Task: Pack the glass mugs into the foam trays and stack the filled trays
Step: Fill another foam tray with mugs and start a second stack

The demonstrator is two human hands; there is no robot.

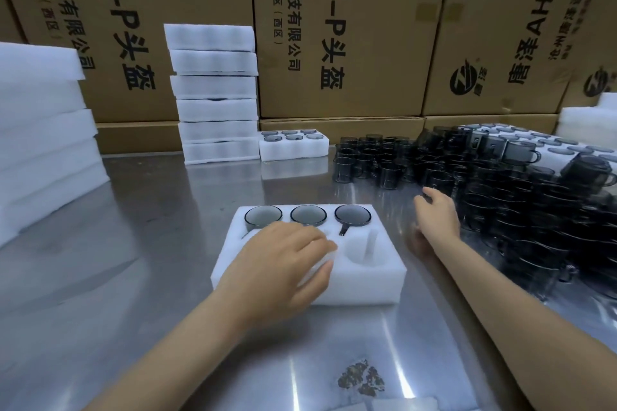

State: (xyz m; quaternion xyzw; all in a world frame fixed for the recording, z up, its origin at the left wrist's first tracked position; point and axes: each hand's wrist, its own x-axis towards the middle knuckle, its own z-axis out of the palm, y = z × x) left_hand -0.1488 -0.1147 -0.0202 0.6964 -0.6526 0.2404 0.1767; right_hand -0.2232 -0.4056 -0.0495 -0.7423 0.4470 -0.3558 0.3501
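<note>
A white foam tray (364, 284) lies on the steel table in front of me. Its back row holds three smoky glass mugs (352, 214), rims up. The front right slot (362, 248) is empty. My left hand (283, 264) lies palm down over the front left and middle slots, with its fingers loosely bent on the foam; what is under it is hidden. My right hand (435, 210), blurred, reaches toward the big heap of dark glass mugs (500, 183) on the right and holds nothing.
A tall stack of foam trays (215, 93) stands at the back, with one filled tray (293, 145) beside it. More foam (43, 130) is piled on the left, and more filled trays (567, 147) sit at the far right. Cardboard boxes (350, 30) wall off the back.
</note>
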